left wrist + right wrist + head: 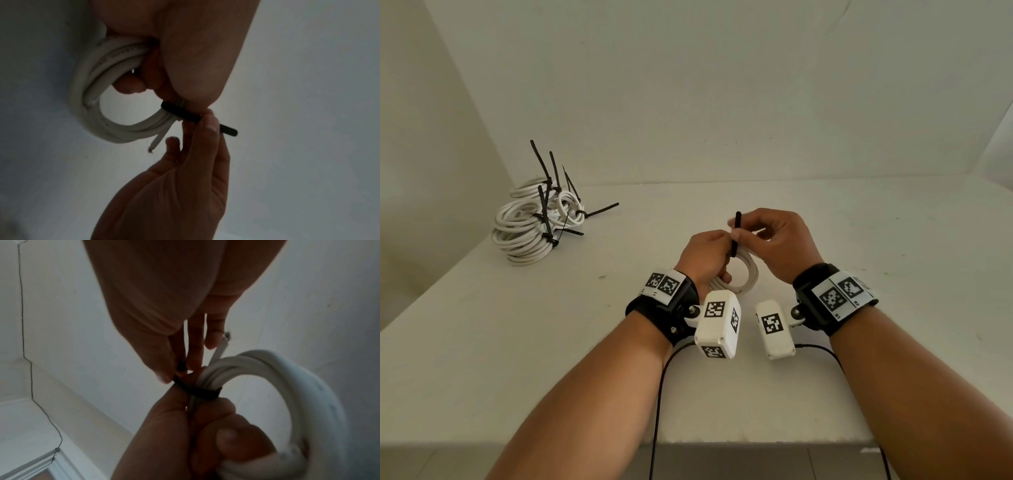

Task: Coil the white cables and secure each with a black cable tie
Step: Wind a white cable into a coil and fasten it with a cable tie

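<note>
We see both hands meeting over the middle of the white table (pixel 482 342). The left hand (pixel 705 255) has its fingers curled round a small white cable coil (pixel 748 270), gripping the bundled strands; the coil hangs just above the table, between the two wrists. A black cable tie (pixel 735 234) wraps the coil where the left hand holds it, and its free tail sticks up. The right hand (pixel 774 240) pinches that tail between thumb and forefinger, other fingers loosely bent. In the left wrist view the tie (pixel 180 114) crosses the strands and its tip pokes out past the right fingertips (pixel 207 125). One cut cable end (pixel 155 143) sticks out from the coil. Far left on the table sits a pile of tied coils (pixel 534 222), tie tails pointing up and sideways. Black wires (pixel 659 394) run from the wrist cameras toward the near edge.
</note>
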{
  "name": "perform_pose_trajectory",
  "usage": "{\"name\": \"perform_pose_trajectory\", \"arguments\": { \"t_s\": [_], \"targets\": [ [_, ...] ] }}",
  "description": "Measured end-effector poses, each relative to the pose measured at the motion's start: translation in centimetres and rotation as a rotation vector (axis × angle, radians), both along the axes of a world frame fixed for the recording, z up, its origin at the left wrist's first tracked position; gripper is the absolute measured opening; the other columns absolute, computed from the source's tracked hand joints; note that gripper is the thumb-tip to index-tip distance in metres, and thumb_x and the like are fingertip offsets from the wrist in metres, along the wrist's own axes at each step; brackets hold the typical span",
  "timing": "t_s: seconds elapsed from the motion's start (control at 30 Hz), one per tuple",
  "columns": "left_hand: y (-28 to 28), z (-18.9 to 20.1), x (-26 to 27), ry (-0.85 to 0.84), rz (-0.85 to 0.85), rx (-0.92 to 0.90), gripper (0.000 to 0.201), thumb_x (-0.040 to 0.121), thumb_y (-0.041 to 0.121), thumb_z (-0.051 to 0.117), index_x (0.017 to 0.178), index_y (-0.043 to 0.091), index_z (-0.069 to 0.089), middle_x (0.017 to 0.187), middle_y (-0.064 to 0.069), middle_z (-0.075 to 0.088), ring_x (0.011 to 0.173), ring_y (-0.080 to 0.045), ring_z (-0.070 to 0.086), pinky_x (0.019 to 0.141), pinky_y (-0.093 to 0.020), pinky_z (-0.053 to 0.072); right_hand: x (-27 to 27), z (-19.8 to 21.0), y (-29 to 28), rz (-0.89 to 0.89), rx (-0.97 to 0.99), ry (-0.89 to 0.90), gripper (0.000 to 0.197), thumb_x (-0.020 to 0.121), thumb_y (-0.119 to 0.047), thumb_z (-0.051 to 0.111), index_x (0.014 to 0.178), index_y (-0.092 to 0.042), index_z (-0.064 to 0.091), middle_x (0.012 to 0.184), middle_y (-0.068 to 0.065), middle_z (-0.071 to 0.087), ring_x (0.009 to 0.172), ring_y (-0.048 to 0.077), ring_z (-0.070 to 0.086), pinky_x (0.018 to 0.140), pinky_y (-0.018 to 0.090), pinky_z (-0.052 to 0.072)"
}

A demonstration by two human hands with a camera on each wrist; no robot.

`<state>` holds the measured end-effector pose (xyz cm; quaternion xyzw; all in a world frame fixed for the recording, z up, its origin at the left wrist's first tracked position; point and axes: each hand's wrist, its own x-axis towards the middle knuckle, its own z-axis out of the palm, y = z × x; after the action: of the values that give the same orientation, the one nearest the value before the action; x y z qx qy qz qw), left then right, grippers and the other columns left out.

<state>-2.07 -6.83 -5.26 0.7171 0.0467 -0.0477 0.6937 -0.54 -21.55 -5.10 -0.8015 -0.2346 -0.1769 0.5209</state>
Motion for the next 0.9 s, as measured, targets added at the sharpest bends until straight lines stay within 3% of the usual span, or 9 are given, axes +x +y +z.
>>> {"name": "perform_pose_trajectory", "arguments": {
  "t_s": [0.07,0.13,0.27,0.33,0.5,0.6,0.7,0.8,0.9],
  "targets": [
    [-0.1,0.0,0.1,0.008,-0.029,0.009,0.025,0.096,0.019,0.051,0.075,0.009,0.061,0.045,0.005,0.040,0.035,-0.012,0.034,0.052,-0.031,0.041,0.1,0.0,-0.2,-0.028,0.016,0.016,0.007,0.084,-0.020,0.076,0.087,-0.014,0.076,0.086,-0.004,0.076,0.077,0.015,0.070,0.073,0.040,0.058],
    [0.1,0.1,0.1,0.007,-0.055,0.031,0.027,0.096,0.021,0.052,0.074,0.010,0.062,0.049,0.003,0.043,0.036,-0.012,0.034,0.054,-0.032,0.041,0.0,0.0,-0.3,-0.034,0.015,0.029,0.007,0.084,-0.020,0.076,0.084,-0.013,0.075,0.081,-0.002,0.076,0.075,0.016,0.071,0.072,0.036,0.059],
    [0.6,0.3,0.0,-0.053,-0.089,0.156,0.026,0.095,0.032,0.054,0.078,0.020,0.070,0.073,-0.002,0.057,0.037,-0.011,0.040,0.063,-0.036,0.045,-0.1,0.0,-0.2,-0.074,0.035,0.066,0.012,0.085,-0.022,0.076,0.079,-0.012,0.072,0.073,0.001,0.073,0.068,0.019,0.068,0.062,0.027,0.055],
    [0.6,0.3,-0.1,-0.094,-0.101,0.185,0.023,0.095,0.032,0.055,0.085,0.024,0.074,0.075,0.002,0.061,0.041,-0.010,0.040,0.060,-0.033,0.045,-0.1,0.1,-0.3,-0.088,0.030,0.097,0.014,0.086,-0.024,0.074,0.079,-0.012,0.071,0.073,0.000,0.074,0.066,0.016,0.068,0.063,0.028,0.055],
    [0.3,0.3,0.1,-0.188,0.002,0.105,0.016,0.092,0.025,0.063,0.087,0.019,0.077,0.072,0.000,0.063,0.043,-0.006,0.038,0.050,-0.026,0.041,-0.1,0.4,-0.3,-0.113,0.091,0.151,0.011,0.091,-0.022,0.068,0.090,-0.012,0.071,0.084,-0.007,0.074,0.058,-0.001,0.058,0.060,0.021,0.050],
    [0.3,0.2,0.5,-0.187,0.120,0.050,0.012,0.089,0.022,0.066,0.084,0.017,0.076,0.070,0.001,0.066,0.040,-0.005,0.040,0.050,-0.026,0.041,-0.2,0.6,-0.1,-0.113,0.225,0.227,0.013,0.094,-0.024,0.063,0.093,-0.013,0.070,0.084,0.005,0.071,0.062,0.009,0.056,0.060,0.022,0.046],
    [0.4,0.2,0.7,-0.183,0.200,-0.005,0.011,0.087,0.016,0.066,0.081,0.013,0.075,0.068,0.000,0.066,0.039,-0.006,0.039,0.048,-0.025,0.039,-0.6,0.9,0.1,0.028,0.396,0.313,0.016,0.098,-0.016,0.056,0.086,-0.008,0.064,0.090,0.012,0.073,0.058,0.015,0.045,0.052,0.022,0.039],
    [0.4,0.1,0.7,-0.197,0.230,-0.001,0.012,0.086,0.017,0.068,0.081,0.009,0.074,0.072,-0.005,0.066,0.050,-0.011,0.045,0.047,-0.024,0.039,-0.6,1.2,0.3,0.107,0.565,0.446,0.008,0.096,-0.012,0.060,0.101,-0.005,0.058,0.083,0.012,0.073,0.050,0.014,0.034,0.044,0.019,0.034],
    [0.4,-0.1,0.8,-0.207,0.246,0.017,0.011,0.084,0.018,0.069,0.084,0.008,0.075,0.074,-0.008,0.066,0.060,-0.016,0.049,0.046,-0.023,0.039,-0.5,1.1,0.2,0.063,0.566,0.509,0.017,0.090,-0.012,0.068,0.101,-0.008,0.056,0.081,0.015,0.072,0.049,0.014,0.033,0.044,0.021,0.034]
  ]
}}
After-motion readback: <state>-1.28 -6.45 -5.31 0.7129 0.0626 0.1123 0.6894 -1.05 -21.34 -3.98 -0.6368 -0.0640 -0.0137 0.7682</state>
